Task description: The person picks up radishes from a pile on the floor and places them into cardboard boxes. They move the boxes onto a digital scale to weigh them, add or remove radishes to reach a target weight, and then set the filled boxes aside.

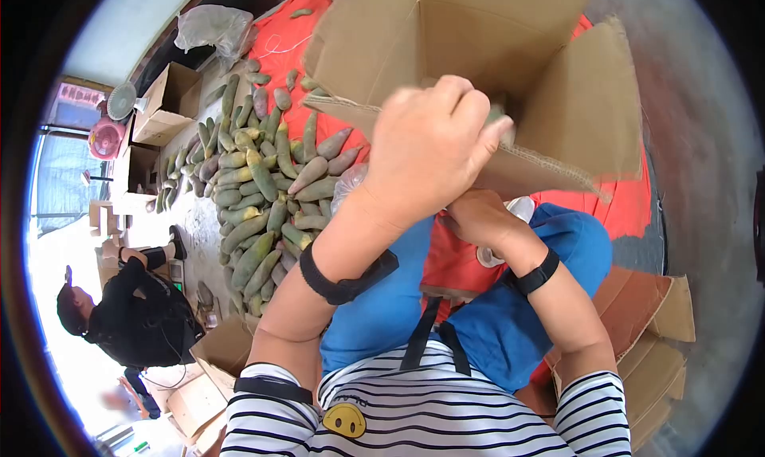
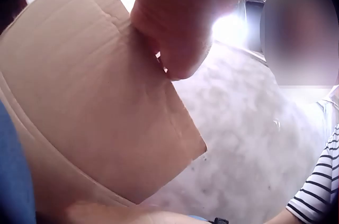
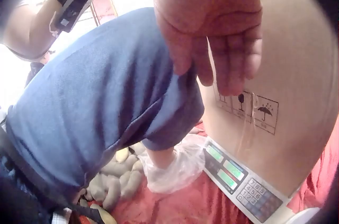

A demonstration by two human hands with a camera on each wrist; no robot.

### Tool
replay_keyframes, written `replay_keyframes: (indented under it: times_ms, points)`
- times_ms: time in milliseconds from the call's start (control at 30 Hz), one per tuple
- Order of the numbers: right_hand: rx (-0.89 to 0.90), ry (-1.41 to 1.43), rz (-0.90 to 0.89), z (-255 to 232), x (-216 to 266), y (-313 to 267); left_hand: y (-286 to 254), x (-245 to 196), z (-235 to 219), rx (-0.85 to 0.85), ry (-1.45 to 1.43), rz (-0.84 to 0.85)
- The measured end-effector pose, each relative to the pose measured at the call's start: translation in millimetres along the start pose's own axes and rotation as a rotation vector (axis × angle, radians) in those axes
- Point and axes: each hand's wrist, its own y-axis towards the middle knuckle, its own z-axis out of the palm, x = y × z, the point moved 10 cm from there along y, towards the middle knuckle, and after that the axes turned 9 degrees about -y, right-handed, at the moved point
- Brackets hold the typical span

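Observation:
An open cardboard box (image 1: pixel 494 27) stands in front of me with its flaps raised. My left hand (image 1: pixel 434 138) is at its near rim, fingers curled. In the left wrist view, that hand (image 2: pixel 177 28) pinches the edge of a cardboard flap (image 2: pixel 95 107). Something greenish (image 1: pixel 498 114) shows beside its thumb in the head view. Lower down, my right hand (image 1: pixel 478 218) is by the near side of the box. The right wrist view shows this hand (image 3: pixel 212 28) with straight fingers, hanging before the box wall (image 3: pixel 296 65) with printed symbols.
Long green and purplish vegetables (image 1: pixel 255 182) lie heaped at left. A digital scale (image 3: pixel 243 181) is at the box's foot, beside a clear plastic bag (image 3: pixel 177 166) on a red sheet (image 3: pixel 159 197). Another person (image 1: pixel 139 313) sits at left. More cardboard (image 1: pixel 653 337) lies at right.

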Motion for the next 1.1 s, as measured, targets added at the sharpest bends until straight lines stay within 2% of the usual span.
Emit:
replay_keyframes:
  times_ms: [33, 167, 233, 333, 400, 433, 500, 533, 633, 767, 833, 867, 1033, 1100]
  points:
    - [0.002, -0.001, -0.003, 2.4, 0.0, 1.2, -1.3, -6.4, -1.2, -0.029, 0.079, 0.079]
    - [-0.012, 0.03, 0.008, 7.0, -1.6, 1.7, -8.7, -2.3, 5.8, -0.02, 0.021, 0.054]
    - [-0.017, 0.056, 0.001, 4.4, -1.3, 3.1, -10.5, -6.6, 5.3, -0.048, 0.012, 0.106]
    - [-0.044, 0.161, 0.067, 2.8, -5.5, 1.8, -13.8, -3.0, 4.9, -0.026, 0.024, 0.082]
    - [-0.215, 0.236, 0.05, -14.0, -2.5, -2.4, -16.7, -4.3, -4.9, -0.079, -0.032, 0.09]
    - [-0.213, 0.232, 0.045, -15.5, 0.2, -2.6, -19.1, -6.1, -11.9, -0.126, -0.092, 0.102]
    - [-0.186, 0.418, 0.111, -18.1, -4.0, -3.1, -24.4, -9.2, -20.7, -0.131, -0.088, 0.103]
    - [-0.14, 0.305, 0.086, -18.9, -0.8, -1.8, -28.3, -11.2, -24.5, -0.133, -0.087, 0.107]
    - [-0.098, 0.242, 0.029, -13.1, 4.5, -0.2, -42.7, -8.4, -36.0, -0.193, -0.076, 0.066]
    - [0.007, 0.292, 0.026, -3.2, 7.2, 2.4, -56.1, 4.3, -31.5, -0.158, -0.049, -0.007]
    - [0.118, 0.249, 0.171, -14.3, 7.7, -1.4, -56.6, 4.6, -24.0, -0.134, 0.017, 0.034]
    - [0.123, 0.247, 0.169, -9.8, 5.8, -1.2, -56.3, 5.0, -22.5, -0.136, 0.018, 0.029]
    - [-0.167, 0.255, 0.068, -19.6, 4.7, 1.2, -54.1, 0.2, -15.4, -0.162, -0.006, 0.051]
    - [-0.127, 0.191, 0.041, -8.8, 2.0, 1.8, -54.0, 0.4, -14.6, -0.171, -0.016, 0.045]
